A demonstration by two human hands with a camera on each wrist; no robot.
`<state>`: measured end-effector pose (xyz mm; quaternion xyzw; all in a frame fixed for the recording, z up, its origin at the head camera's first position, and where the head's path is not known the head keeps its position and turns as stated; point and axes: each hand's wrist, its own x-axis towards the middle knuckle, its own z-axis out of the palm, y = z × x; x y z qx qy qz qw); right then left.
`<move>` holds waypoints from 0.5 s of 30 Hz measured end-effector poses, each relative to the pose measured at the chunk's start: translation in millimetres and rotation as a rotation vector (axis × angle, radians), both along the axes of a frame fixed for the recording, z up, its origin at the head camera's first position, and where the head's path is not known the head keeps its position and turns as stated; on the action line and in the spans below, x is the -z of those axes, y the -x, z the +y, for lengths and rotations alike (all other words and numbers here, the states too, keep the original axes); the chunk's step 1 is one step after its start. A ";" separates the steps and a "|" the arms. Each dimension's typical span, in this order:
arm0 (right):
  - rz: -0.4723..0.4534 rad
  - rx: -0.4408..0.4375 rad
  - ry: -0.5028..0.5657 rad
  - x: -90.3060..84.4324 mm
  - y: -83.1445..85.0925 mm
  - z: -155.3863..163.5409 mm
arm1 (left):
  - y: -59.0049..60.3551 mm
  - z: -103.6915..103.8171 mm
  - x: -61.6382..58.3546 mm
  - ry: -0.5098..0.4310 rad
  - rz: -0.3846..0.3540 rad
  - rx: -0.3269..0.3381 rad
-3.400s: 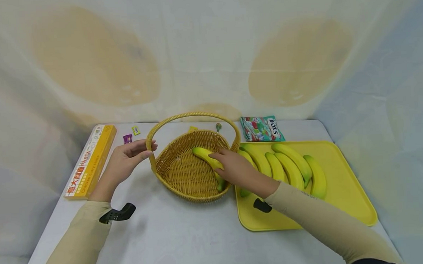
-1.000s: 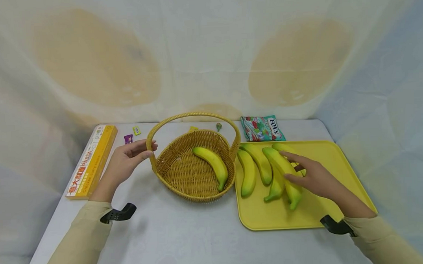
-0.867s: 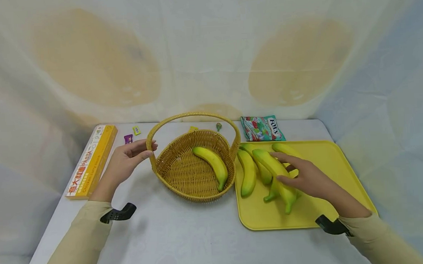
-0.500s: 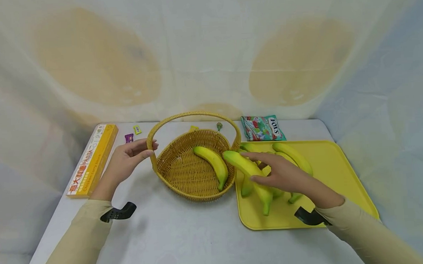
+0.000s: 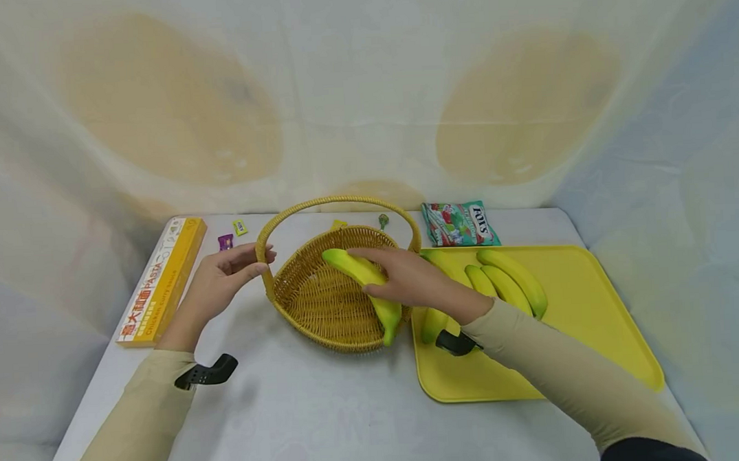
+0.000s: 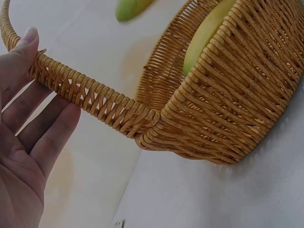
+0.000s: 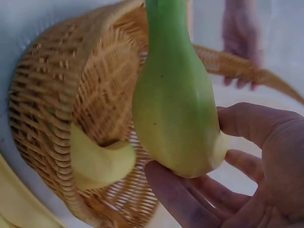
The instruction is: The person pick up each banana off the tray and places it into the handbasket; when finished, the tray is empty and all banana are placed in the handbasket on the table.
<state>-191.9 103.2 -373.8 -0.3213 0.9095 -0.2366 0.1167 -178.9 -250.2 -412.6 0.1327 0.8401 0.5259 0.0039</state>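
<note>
My left hand (image 5: 220, 282) pinches one side of the handle (image 6: 90, 95) of a wicker basket (image 5: 317, 315), thumb and fingers on either side of it. The basket stands upright on the table. Over its right half, my right hand (image 5: 411, 277) grips a yellow banana with green ends (image 5: 385, 312), thumb on one side and fingers on the other. The right wrist view shows this banana (image 7: 175, 114) above the rim and a second banana (image 7: 102, 161) lying inside the basket. In the head view, that second one is hidden under the held banana and hand.
A yellow tray (image 5: 597, 344) on the right bears several more bananas (image 5: 514, 279), partly covered by my right arm. Behind it lies a green FOX'S candy bag (image 5: 460, 224). A pasta box (image 5: 161, 281) lies at the left, with small wrapped candies (image 5: 225, 241) near the back edge.
My right hand let go of one banana in the basket, picked another from the tray and carried it left over the basket. My left hand keeps its place on the handle.
</note>
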 end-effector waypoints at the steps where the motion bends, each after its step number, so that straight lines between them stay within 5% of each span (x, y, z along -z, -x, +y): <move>1: 0.001 0.001 -0.012 3.7 4.6 -4.2 | -0.1 0.1 0.0 0.000 0.000 0.000; 7: -0.022 -0.007 -0.112 34.0 26.5 -23.6 | -1.0 0.2 -0.1 0.001 -0.007 0.004; 15: 0.015 0.010 -0.258 53.8 30.0 -45.8 | -0.7 0.0 -0.7 0.002 -0.001 0.002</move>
